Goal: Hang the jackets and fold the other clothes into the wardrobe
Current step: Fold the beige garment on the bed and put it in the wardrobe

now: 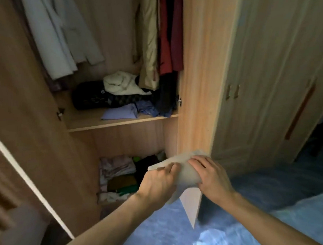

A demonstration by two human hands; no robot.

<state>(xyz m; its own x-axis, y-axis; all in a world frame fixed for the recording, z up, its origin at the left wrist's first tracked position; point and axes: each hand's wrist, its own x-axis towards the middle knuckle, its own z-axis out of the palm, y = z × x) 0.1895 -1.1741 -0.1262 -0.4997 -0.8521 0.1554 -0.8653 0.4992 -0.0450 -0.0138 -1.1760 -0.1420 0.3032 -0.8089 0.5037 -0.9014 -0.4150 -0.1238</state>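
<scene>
1. Folded pale garment [185, 172] is held in the air between both grips, in front of the open wardrobe [35, 129], about level with the lower compartment [128, 141].
2. Left grip [158, 182]: fingers curled over the garment's left part, thumb hidden by the cloth. Right grip [213, 175]: fingers laid over the right edge and pinching it. Both are closed on the cloth and hold nothing else.
3. Key relation: the lower compartment lies ahead and left of the grips, slightly below them. The left grip is nearer the opening.
4. The garment's long axis runs roughly grip to grip, with its free left corner pointing toward the opening.
5. The open door [197, 101] stands just beyond the right grip. Cannot tell whether the cloth touches its edge.
6. Stacked clothes [118, 167] cover the compartment floor ahead-left of the left grip. My guess: the garment goes on top of them, left end first.
7. Both forearms reach forward, wrists about level, backs of the hands up.
</scene>
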